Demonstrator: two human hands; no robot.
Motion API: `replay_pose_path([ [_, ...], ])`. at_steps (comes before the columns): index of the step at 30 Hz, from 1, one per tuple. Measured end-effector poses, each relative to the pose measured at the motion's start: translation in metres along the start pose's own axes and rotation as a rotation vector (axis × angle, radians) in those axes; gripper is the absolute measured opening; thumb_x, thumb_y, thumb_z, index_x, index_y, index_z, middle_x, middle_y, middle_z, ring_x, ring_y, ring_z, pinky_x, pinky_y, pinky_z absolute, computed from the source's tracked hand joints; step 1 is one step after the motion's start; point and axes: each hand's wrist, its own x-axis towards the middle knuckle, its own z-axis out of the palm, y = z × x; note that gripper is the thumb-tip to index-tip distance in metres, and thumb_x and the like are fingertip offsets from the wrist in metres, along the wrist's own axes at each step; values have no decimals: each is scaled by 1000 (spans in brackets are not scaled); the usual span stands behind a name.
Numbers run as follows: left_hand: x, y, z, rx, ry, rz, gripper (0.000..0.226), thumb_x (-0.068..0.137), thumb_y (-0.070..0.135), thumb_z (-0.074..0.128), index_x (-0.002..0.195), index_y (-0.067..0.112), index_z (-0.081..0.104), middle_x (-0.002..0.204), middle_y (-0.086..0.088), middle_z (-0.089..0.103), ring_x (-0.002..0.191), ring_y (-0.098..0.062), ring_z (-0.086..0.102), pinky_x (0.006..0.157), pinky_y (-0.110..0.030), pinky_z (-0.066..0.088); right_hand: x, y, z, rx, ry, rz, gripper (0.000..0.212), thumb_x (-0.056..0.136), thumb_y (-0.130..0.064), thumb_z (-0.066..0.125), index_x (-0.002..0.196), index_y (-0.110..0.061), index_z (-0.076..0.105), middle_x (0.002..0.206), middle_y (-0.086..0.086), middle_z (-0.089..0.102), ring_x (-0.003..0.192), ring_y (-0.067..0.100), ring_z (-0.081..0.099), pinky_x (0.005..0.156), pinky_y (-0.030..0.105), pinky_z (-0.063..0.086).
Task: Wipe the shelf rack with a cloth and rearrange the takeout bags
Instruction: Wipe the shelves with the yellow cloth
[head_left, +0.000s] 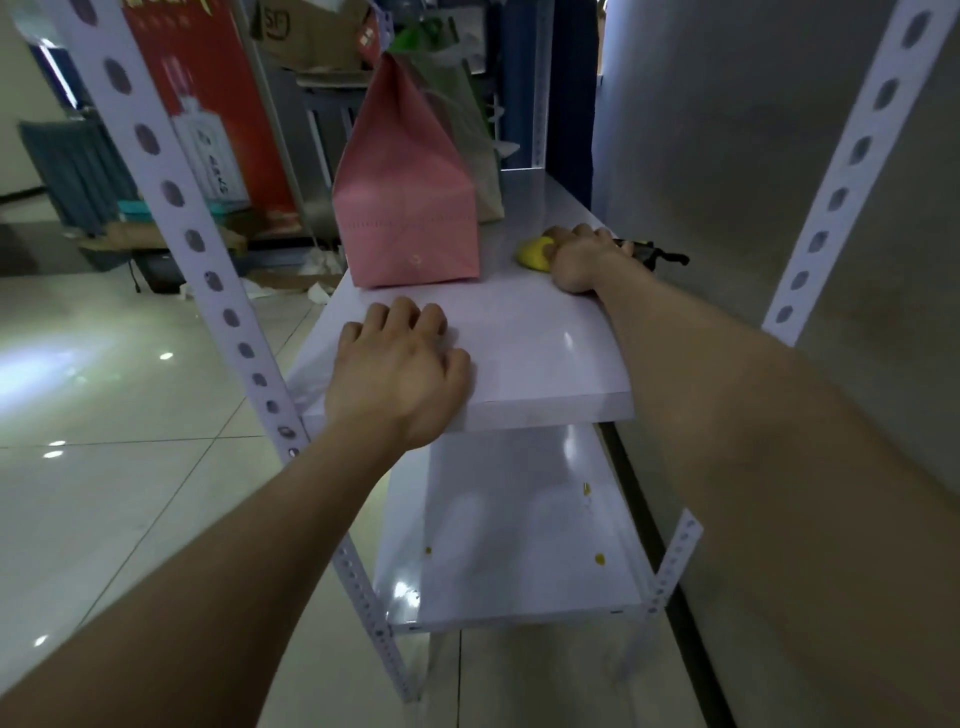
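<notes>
Shelf (524, 358) carries a pink bag (408, 208) at its back left; left hand (400, 374) rests flat on the front edge, fingers together, holding nothing; right hand (584, 257) presses a yellow cloth (532, 253) down beside the bag, fingers closed over it

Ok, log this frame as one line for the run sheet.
stage: wiping upper shelf | right hand: pressing yellow cloth on shelf | left hand: flat on shelf front, empty | pink bag: upright on shelf
</notes>
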Motion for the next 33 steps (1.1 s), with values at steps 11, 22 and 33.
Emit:
replay_pose_path([
  [11,2,-1,0,15,-40,-27,53,102,54,33,135,21,58,130,-8,58,118,-32,53,100,-49,43,-102,-10,3,57,5,-90,53,110,-45,27,163,-36,27,163,9,34,148,34,31,120,59,20],
  [22,1,-1,-3,-52,-53,-39,49,105,52,41,137,20,58,128,-9,56,118,-32,52,101,-49,43,-231,3,1,129,51,-110,49,111,-46,28,160,-42,28,160,1,34,150,26,26,124,57,10],
  [33,-2,3,-1,-33,3,-20,59,98,55,27,132,19,61,120,-6,57,111,-29,52,97,-47,43,-59,-2,-6,11,-47,14,57,110,-50,22,165,-37,19,170,11,21,157,35,17,124,62,13],
])
